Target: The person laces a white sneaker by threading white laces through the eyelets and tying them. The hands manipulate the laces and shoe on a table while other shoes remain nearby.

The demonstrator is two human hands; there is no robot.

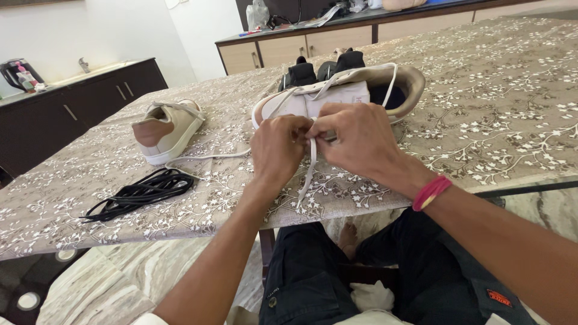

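Nearest the camera, the person's dark trousers carry a small red patch [499, 298] on the right thigh, and a pink-red wristband [431, 192] circles the right wrist. Above the table's near edge, the left hand [277, 150] and right hand [354, 139] meet, both closed with fingertips pinching a white shoelace [309, 171], whose free end hangs down over the edge. The lace runs to a beige sneaker [337, 96] lying on its side just behind the hands, its opening facing right. To the left, a bundle of black shoelaces [144, 191] lies loose on the table, and behind it a second beige sneaker [168, 129] stands upright, heel towards the camera, with a white lace trailing from it. Black socks [322, 69] rest just behind the held shoe. The table [500, 108] is covered with a taupe cloth printed with white floral sprigs. Beyond, a dark cabinet at left bears a kettle [13, 72], and a far counter holds a clear plastic bag [257, 15], its contents indistinct, before white walls.
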